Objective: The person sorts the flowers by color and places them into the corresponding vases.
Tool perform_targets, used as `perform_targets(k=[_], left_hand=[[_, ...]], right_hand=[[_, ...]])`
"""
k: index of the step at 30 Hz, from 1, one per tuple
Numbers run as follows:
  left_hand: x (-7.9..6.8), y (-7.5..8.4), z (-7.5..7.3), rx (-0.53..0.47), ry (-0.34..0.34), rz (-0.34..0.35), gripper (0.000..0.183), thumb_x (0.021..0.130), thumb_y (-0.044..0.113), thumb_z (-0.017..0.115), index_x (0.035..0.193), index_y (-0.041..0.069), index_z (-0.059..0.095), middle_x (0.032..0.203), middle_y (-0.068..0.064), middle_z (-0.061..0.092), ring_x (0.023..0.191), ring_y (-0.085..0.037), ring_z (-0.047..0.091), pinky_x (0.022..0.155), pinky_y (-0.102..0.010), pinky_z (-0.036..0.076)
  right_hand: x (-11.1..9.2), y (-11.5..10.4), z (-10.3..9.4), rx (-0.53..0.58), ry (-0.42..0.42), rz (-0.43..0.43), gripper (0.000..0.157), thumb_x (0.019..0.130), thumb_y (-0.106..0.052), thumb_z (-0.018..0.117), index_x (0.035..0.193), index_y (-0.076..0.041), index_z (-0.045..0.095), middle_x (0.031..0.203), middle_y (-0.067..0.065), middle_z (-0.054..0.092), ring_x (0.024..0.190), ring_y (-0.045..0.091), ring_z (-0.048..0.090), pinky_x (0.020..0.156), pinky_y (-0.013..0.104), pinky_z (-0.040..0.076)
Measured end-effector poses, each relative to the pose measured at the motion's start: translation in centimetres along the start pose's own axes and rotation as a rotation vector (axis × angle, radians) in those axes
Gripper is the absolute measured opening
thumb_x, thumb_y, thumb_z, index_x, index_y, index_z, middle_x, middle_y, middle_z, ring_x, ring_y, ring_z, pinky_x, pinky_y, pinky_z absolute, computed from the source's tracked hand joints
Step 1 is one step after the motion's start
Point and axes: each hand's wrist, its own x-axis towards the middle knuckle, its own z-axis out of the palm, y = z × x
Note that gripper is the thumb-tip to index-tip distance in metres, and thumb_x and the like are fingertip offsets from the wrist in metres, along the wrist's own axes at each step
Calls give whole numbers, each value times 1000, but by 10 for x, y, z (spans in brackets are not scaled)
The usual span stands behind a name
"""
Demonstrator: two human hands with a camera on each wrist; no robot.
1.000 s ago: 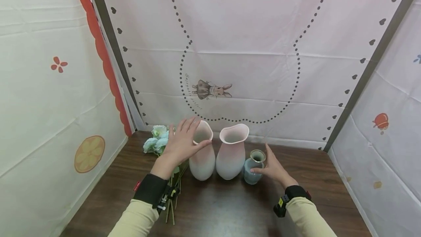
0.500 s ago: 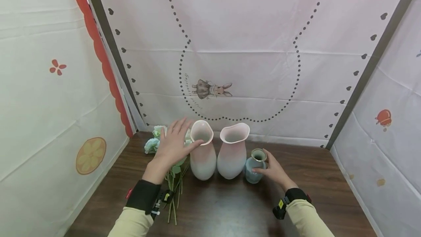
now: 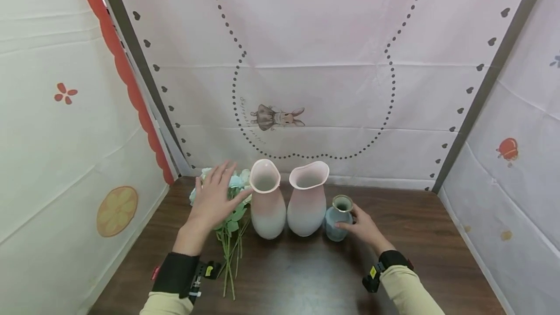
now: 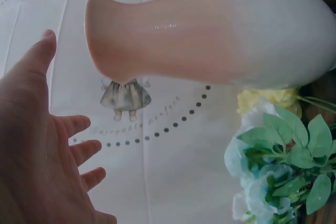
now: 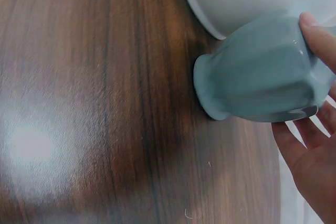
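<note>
At the right of the row stands a small blue-grey vase [image 3: 336, 223], upright on the table. My right hand [image 3: 366, 228] grips it from the right near its shoulder; in the right wrist view the thumb lies on one side of the vase [image 5: 257, 72] and the fingers on the other. My left hand [image 3: 213, 202] hovers with fingers spread over a bunch of artificial flowers [image 3: 236, 181], left of a tall pink-and-white vase [image 3: 268, 215]. In the left wrist view the left hand [image 4: 47, 145] holds nothing and is apart from the tall vase [image 4: 184, 40].
A second pink-and-white vase [image 3: 306, 210] stands between the first one and the small vase. Green flower stems [image 3: 229, 256] point toward the front of the dark wooden table [image 3: 297, 281]. A printed cloth [image 3: 323, 86] covers the back and side walls.
My left hand has moved left and down, away from the tall vase, uncovering its mouth. The right hand has closed in on the small vase and taken hold of it.
</note>
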Motion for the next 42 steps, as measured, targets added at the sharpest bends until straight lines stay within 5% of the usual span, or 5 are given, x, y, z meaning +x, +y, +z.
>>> perform_targets(k=[14,27,42], left_hand=[[-26,-29,4,-23,49,-133,91,95,70,42,158,8,21,163,-24,22,147,-48,20,112,-79,11],[-43,-58,30,-24,-27,-228,81,99,53,52,155,1,25,155,-31,33,138,-55,34,111,-77,17],[-50,-67,56,-43,-93,-261,76,98,44,57,153,-1,30,154,-31,34,136,-55,36,110,-71,30]], right_hand=[[3,3,0,23,-16,16,79,85,-32,80,148,-7,40,148,23,49,137,45,46,109,62,41],[3,5,0,18,-21,24,79,85,-33,79,148,-8,39,150,23,46,138,46,44,109,63,40],[1,4,1,32,-27,49,80,88,-34,77,151,-9,36,152,24,43,139,47,43,109,62,42]])
